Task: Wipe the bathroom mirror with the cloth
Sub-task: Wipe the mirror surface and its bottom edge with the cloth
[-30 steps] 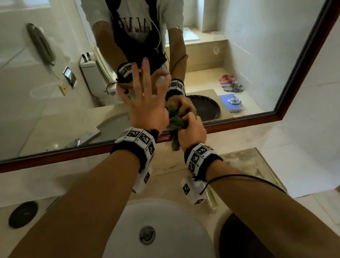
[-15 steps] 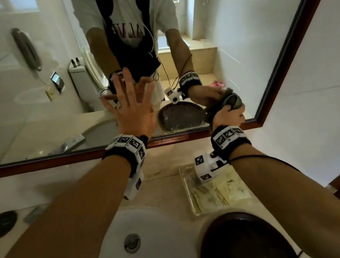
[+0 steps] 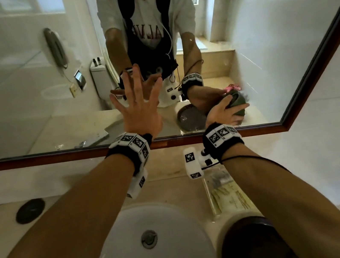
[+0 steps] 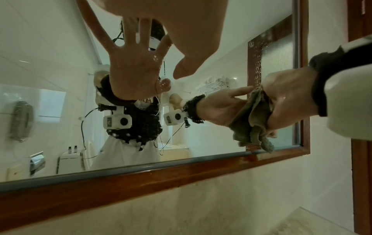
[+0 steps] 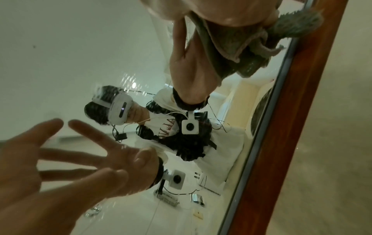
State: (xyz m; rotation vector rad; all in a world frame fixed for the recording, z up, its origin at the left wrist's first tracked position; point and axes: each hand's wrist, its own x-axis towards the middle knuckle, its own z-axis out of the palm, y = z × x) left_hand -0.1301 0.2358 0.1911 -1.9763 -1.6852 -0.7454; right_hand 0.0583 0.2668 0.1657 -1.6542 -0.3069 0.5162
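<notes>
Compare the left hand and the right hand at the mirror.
The left hand is spread flat with straight fingers and holds nothing; the right hand is curled round a green cloth. The left sits nearer the mirror's middle, the right by its lower right corner. Both reach the glass and wear marked wristbands.

Mirror (image 3: 22, 86) mounted on wall above table (image 3: 174, 186). Left hand (image 3: 139, 111) spread flat on glass, left of right hand (image 3: 223, 112). Cloth (image 3: 237, 101) pressed at mirror's lower right corner. Basin (image 3: 156, 243) set below.
</notes>
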